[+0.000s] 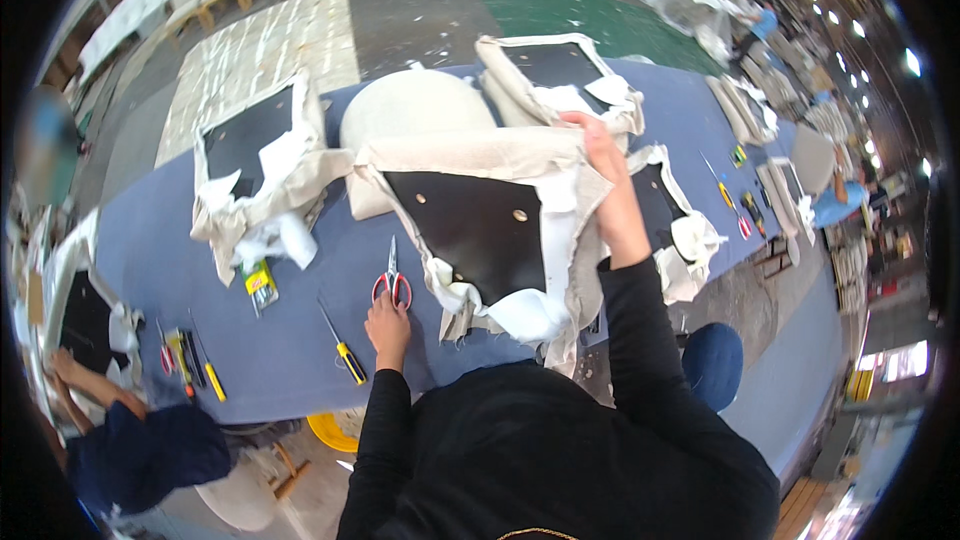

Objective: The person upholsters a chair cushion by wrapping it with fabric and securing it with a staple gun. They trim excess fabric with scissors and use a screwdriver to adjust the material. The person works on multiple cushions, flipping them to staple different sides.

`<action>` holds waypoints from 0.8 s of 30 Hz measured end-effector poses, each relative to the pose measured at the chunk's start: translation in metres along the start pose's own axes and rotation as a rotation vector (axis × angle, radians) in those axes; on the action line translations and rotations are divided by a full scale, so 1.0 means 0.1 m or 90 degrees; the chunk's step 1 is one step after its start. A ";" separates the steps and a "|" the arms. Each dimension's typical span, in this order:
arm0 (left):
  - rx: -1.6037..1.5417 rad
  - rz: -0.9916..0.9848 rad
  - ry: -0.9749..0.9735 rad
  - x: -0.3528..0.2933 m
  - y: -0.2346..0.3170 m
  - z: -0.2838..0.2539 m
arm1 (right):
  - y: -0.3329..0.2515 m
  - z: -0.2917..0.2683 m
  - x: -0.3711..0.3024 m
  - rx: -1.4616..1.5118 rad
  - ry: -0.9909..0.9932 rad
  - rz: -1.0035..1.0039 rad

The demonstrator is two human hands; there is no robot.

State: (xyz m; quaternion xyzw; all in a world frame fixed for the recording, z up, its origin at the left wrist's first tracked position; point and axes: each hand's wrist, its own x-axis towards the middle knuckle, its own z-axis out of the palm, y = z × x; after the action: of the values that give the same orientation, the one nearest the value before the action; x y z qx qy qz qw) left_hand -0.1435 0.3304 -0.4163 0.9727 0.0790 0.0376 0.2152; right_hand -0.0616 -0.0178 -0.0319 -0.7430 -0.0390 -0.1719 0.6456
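Note:
Upside down in front of me is an upholstered chair seat (470,230), with beige fabric wrapped round its edges, a black underside and loose white padding at the near edge. My right hand (604,165) is closed on its far right corner, fingers over the fabric edge. Left of the seat, red-handled scissors (392,275) lie on the blue-covered table (300,305), blades pointing away. My left hand (386,328) is at their handles, fingers closed on them. A yellow-and-black screwdriver (346,352) lies just left of that hand.
More upholstered seats (250,145) lie at the far left and far side, by a rounded beige cushion (415,105). A yellow-green packet (260,285) lies left of the scissors. At lower left a co-worker's arms (95,380) handle another seat. Tools (190,360) lie near them.

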 end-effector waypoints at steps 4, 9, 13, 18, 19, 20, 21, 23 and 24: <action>0.017 -0.008 -0.075 0.07 -0.01 -0.21 | -0.09 0.05 -0.14 -0.102 0.039 -0.046; 0.052 -0.092 -0.190 0.16 -0.22 -0.20 | -0.19 0.00 -0.17 -0.202 0.020 -0.124; -0.038 -0.079 -0.142 0.02 -0.39 -0.23 | -0.15 0.01 -0.19 -0.212 -0.053 -0.157; -0.128 -0.102 -0.011 -0.10 -0.57 -0.35 | 0.08 -0.09 -0.28 -0.250 -0.029 -0.202; -0.096 -0.129 0.018 -0.13 -0.67 -0.32 | 0.12 -0.14 -0.27 -0.217 -0.049 -0.189; -0.095 -0.173 0.036 -0.17 -0.71 -0.33 | 0.13 -0.14 -0.26 -0.234 -0.036 -0.203; -0.099 -0.209 0.047 -0.22 -0.76 -0.37 | 0.18 -0.16 -0.22 -0.217 -0.038 -0.183; -0.040 -0.158 0.149 -0.34 -0.87 -0.49 | 0.16 -0.11 -0.20 -0.194 -0.032 -0.152; -0.009 -0.124 0.197 -0.40 -0.90 -0.55 | 0.12 -0.06 -0.22 -0.183 -0.031 -0.138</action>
State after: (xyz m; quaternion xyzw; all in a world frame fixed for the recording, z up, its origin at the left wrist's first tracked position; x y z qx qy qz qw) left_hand -0.2014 0.4264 -0.4064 0.9414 0.2045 0.1665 0.2103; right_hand -0.0796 -0.0223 -0.0497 -0.8232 -0.1095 -0.2265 0.5090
